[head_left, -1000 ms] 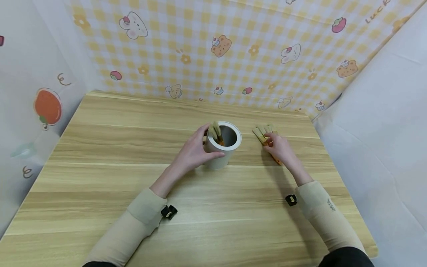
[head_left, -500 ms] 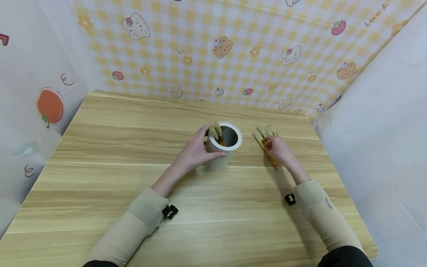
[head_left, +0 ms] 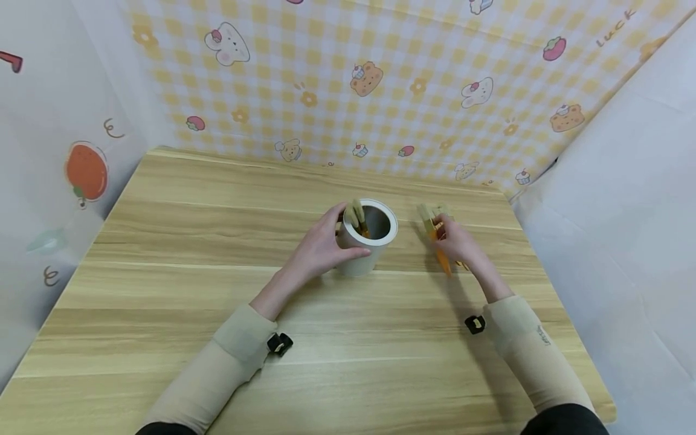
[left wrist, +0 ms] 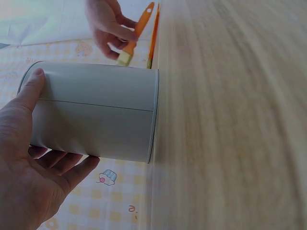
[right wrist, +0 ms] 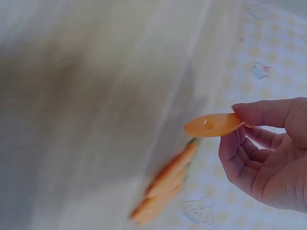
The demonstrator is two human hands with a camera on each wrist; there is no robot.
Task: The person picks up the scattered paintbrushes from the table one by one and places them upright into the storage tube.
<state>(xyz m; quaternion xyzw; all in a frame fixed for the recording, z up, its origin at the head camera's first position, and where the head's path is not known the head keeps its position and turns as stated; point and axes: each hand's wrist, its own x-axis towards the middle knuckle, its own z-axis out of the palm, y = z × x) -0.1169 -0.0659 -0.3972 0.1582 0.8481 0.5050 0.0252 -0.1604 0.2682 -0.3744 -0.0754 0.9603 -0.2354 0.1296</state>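
A grey-white cylindrical canister (head_left: 359, 260) stands upright on the table, with brushes (head_left: 356, 216) leaning inside its rim. My left hand (head_left: 321, 244) grips the canister from the left, its thumb along the near side. To the right, my right hand (head_left: 457, 241) pinches a flat paintbrush (head_left: 442, 257) with an orange handle, held above the table in the left wrist view. More orange-handled paintbrushes (right wrist: 165, 184) lie on the table below it. The right wrist view shows the held handle between thumb and fingers; its bristles are hidden there.
The wood-grain table (head_left: 348, 362) reaches back to a yellow checked cloth (head_left: 326, 78) with cartoon prints. White sheets hang at the left (head_left: 32, 151) and right (head_left: 625, 241). Each forearm bears a small black camera mount.
My right hand has gripped one paintbrush and raised it off the others, its handle swinging slightly. My left hand keeps its hold on the canister.
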